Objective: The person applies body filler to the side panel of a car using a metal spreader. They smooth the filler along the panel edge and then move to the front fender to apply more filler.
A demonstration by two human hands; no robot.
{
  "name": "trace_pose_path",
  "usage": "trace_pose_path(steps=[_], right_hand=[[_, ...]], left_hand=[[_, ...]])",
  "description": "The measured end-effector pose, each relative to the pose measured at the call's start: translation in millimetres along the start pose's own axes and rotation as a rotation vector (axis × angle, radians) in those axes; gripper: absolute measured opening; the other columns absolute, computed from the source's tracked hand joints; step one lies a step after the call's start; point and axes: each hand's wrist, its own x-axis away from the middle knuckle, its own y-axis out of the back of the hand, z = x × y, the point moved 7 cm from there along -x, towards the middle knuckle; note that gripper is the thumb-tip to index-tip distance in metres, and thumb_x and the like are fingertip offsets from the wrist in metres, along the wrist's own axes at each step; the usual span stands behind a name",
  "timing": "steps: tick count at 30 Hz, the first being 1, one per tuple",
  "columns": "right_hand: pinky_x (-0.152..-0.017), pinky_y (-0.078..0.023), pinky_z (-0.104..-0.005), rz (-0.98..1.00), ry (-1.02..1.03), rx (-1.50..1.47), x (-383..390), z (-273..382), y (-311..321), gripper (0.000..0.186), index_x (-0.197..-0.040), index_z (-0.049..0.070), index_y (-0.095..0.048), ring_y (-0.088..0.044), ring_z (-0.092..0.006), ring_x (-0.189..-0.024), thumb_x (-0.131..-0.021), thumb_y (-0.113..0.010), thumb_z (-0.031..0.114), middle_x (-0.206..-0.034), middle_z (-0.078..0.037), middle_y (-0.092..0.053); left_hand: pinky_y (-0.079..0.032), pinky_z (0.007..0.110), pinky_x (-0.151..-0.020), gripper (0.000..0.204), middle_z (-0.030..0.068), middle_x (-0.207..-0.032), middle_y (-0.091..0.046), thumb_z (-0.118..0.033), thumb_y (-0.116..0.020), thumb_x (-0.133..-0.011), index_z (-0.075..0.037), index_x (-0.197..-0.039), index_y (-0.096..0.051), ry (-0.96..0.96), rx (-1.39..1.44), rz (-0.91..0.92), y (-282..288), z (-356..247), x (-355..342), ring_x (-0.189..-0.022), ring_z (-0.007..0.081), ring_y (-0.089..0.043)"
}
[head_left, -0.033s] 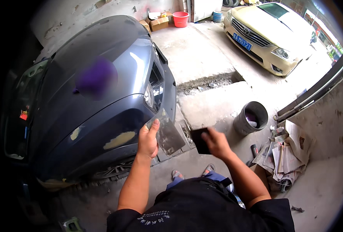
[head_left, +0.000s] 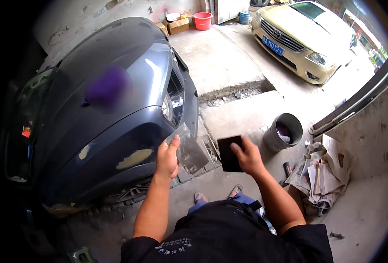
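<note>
My left hand [head_left: 167,158] pinches a thin grey rectangular sheet [head_left: 191,151], dusty and smudged, with the thumb on top along its left edge. To its right, my right hand [head_left: 248,157] grips a black rectangular sheet [head_left: 229,154] that looks like sandpaper. That thumb presses on its face, and the other fingers are mostly hidden. A small gap separates the two sheets. Both hands are held in front of my body, beside the front of a dark blue car [head_left: 115,136]. Pale filler patches [head_left: 134,158] mark the car's fender. A purple cloth [head_left: 108,87], blurred, lies on its hood.
A dark bucket [head_left: 283,132] with something purple inside stands to the right, near a pile of old newspapers [head_left: 325,177] by the wall. A cream car [head_left: 297,39] is parked at the far right. A red tub [head_left: 202,21] and cardboard boxes [head_left: 178,25] stand at the back. A rubble-filled trench [head_left: 233,96] cuts the floor.
My right hand has shifted slightly up and right with the black sheet, and its motion blur is gone. The black sheet now shows more of its face. The left hand has barely moved.
</note>
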Motion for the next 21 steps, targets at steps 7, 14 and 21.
trace_pose_path(steps=[7,14,21], right_hand=[[-0.072,-0.046,-0.0517,0.034,0.226,0.354,-13.2,38.4,-29.2,0.028,-0.095,-0.001,-0.051,-0.057,-0.0495,-0.083,-0.082,-0.065,0.02,-0.084,-0.029,-0.061],[-0.075,-0.05,-0.0418,-0.032,0.261,0.082,-18.7,45.2,-3.3,0.03,-0.099,-0.002,-0.055,-0.063,-0.0386,-0.085,-0.082,-0.067,0.02,-0.088,-0.024,-0.065],[-0.071,-0.052,-0.032,-0.256,0.197,0.191,-23.7,6.8,38.3,0.032,-0.11,-0.003,-0.053,-0.066,-0.021,-0.081,-0.083,-0.066,0.009,-0.09,-0.015,-0.067]], left_hand=[[-0.045,0.028,-0.085,0.033,0.0074,-0.109,-0.063,-0.024,-0.046,-0.1,0.001,-0.121,-0.053,0.223,-0.105,0.139,-23.3,47.0,0.4,-0.095,0.0148,-0.059],[-0.046,0.026,-0.081,0.034,0.005,-0.103,-0.064,-0.027,-0.047,-0.101,0.001,-0.118,-0.054,0.217,-0.066,0.164,-15.9,38.4,5.4,-0.092,0.0102,-0.058],[-0.043,0.021,-0.064,0.027,-0.0018,-0.084,-0.061,-0.027,-0.061,-0.094,-0.001,-0.103,-0.06,0.186,-0.175,0.168,-19.6,32.3,17.9,-0.071,0.0036,-0.051]])
